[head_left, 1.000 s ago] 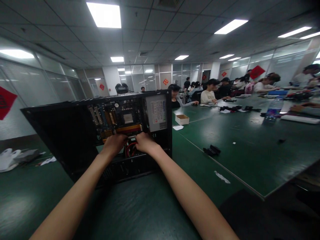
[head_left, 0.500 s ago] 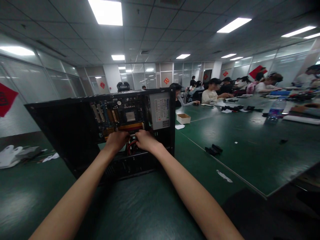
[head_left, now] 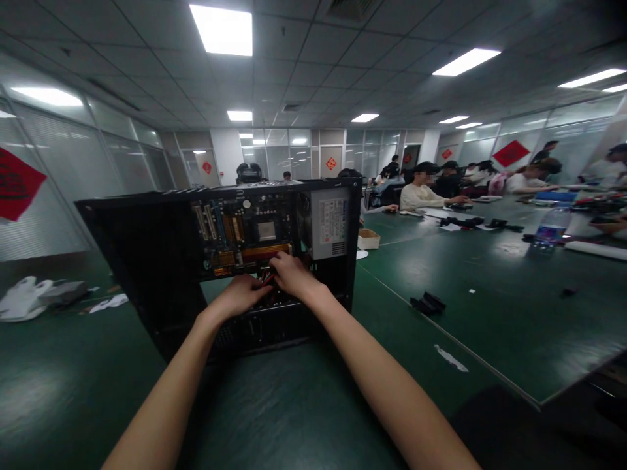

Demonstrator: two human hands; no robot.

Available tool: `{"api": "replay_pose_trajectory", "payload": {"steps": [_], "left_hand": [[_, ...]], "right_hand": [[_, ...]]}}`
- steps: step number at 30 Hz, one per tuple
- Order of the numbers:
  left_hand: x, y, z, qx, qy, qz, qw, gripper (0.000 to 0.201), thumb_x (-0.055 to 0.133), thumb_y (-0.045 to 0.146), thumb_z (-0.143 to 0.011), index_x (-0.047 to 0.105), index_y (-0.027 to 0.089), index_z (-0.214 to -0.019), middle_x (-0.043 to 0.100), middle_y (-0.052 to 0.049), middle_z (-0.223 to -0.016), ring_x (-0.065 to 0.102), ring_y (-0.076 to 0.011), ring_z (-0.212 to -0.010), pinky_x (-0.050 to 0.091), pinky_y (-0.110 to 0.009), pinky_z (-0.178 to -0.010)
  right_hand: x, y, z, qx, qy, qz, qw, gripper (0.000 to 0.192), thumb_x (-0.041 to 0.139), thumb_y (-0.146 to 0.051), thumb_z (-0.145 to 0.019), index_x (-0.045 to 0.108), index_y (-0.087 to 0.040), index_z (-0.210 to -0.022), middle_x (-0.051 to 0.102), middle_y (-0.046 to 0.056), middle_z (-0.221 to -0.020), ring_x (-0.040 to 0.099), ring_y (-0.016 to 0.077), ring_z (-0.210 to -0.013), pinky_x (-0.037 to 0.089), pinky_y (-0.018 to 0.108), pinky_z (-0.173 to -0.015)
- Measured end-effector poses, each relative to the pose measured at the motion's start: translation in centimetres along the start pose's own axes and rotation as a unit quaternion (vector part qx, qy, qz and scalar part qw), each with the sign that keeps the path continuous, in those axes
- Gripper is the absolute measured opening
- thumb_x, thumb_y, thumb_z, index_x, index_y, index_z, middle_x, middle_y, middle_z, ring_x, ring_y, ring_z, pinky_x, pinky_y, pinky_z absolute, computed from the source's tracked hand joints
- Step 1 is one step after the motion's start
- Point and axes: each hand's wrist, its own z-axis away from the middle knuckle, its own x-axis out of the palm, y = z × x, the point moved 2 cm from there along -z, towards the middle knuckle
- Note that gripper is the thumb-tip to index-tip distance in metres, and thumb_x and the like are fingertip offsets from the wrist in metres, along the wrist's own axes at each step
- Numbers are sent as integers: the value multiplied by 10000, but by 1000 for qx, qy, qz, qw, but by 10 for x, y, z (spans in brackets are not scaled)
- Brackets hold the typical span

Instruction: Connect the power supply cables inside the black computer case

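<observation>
Head view, case: the open computer case stood on the green table, side panel off, motherboard and power supply exposed.
Head view, left hand: the left hand lay curled low in the case at the red cables; whether it gripped them could not be told.
Head view, right hand: the right hand was curled just below the board, fingertips hidden (grip not visible).
Progress: judged mid-way; cabling inside looked unfinished, and the case was unclosed.
Count: one case, one motherboard, one power supply, two hands at work, one cardboard box, one water bottle.
</observation>
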Motion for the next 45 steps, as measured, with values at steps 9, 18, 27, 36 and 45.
{"api": "replay_pose_trajectory", "payload": {"steps": [9,18,27,36,45], "left_hand": [[-2,4,0,-48,27,-57,997,354,497,404,-880,716,169,-730,688,-70,-687,601,-188,-653,315,-279,-569],[-3,8,3,-59,33,-82,994,359,501,406,-890,744,160,-797,724,-100,-765,641,-210,-712,358,-286,-606],[0,3,0,-62,39,-78,994,346,499,408,-882,736,167,-810,745,-121,-818,666,-218,-737,362,-286,-585],[-1,6,4,-51,34,-62,996,373,501,466,-882,732,189,-788,718,-85,-724,658,-215,-704,327,-288,-547],[1,4,2,-44,27,-71,996,396,488,480,-881,744,193,-788,718,-88,-740,628,-214,-684,321,-291,-552]], "right_hand": [[3,1,-1,2,-28,-36,999,312,485,-12,-836,668,-107,-1070,629,144,-1138,610,217,-1065,451,281,-886],[7,5,-6,55,-22,-13,998,308,494,-53,-854,707,-104,-1071,682,158,-1113,632,231,-1076,457,278,-903],[5,1,-2,62,-8,-27,998,325,547,-140,-846,732,-144,-1113,691,134,-1149,633,230,-1101,458,271,-950],[3,1,-2,73,-46,-29,996,385,533,-58,-844,722,-183,-1156,720,138,-1125,657,239,-1097,465,278,-925],[7,3,-4,95,-38,-1,995,320,504,-92,-881,724,-161,-1103,722,166,-1057,686,267,-1026,499,303,-838]]}}
